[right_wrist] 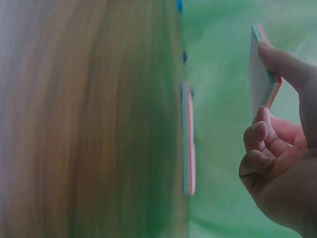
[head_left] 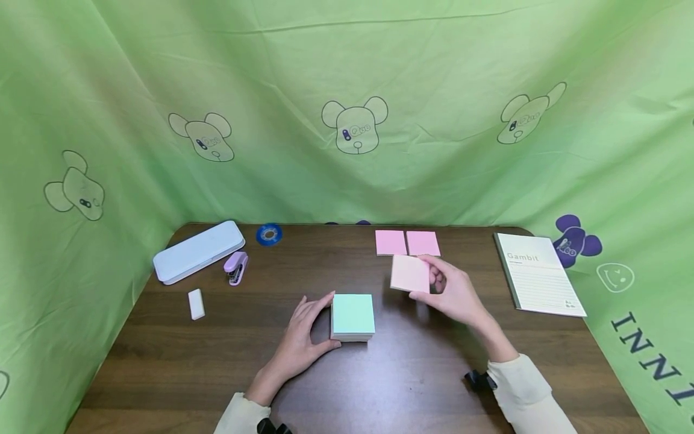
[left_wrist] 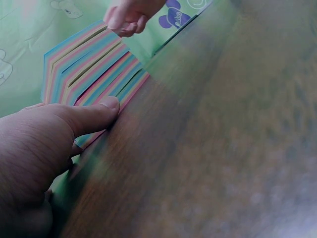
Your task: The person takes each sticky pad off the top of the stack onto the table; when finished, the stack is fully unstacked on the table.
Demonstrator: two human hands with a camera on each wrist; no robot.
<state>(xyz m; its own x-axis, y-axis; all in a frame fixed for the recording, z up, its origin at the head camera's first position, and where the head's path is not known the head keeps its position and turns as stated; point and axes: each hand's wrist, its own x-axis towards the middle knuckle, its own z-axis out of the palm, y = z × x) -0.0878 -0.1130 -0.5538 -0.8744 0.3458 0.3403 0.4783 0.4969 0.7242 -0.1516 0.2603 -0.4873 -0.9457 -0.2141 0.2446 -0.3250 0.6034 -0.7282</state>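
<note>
A thick stack of sticky note pads (head_left: 352, 314), mint green on top, stands on the table in front of me. My left hand (head_left: 298, 340) holds it from the left, thumb at the near side and forefinger at the far corner. In the left wrist view the stack's edges (left_wrist: 94, 69) show many coloured bands. My right hand (head_left: 452, 292) pinches a pale pink sticky note pad (head_left: 409, 274) by its right side between thumb and forefinger. That pad is held above the table, and the right wrist view shows its thin pink and green edge (right_wrist: 271, 91).
Two pink sticky note pads (head_left: 390, 242) lie side by side at the back. On the left are a pale blue case (head_left: 199, 252), a purple stapler (head_left: 235, 267), a white eraser (head_left: 196, 304) and a blue tape roll (head_left: 268, 234). A notebook (head_left: 537, 274) lies at right.
</note>
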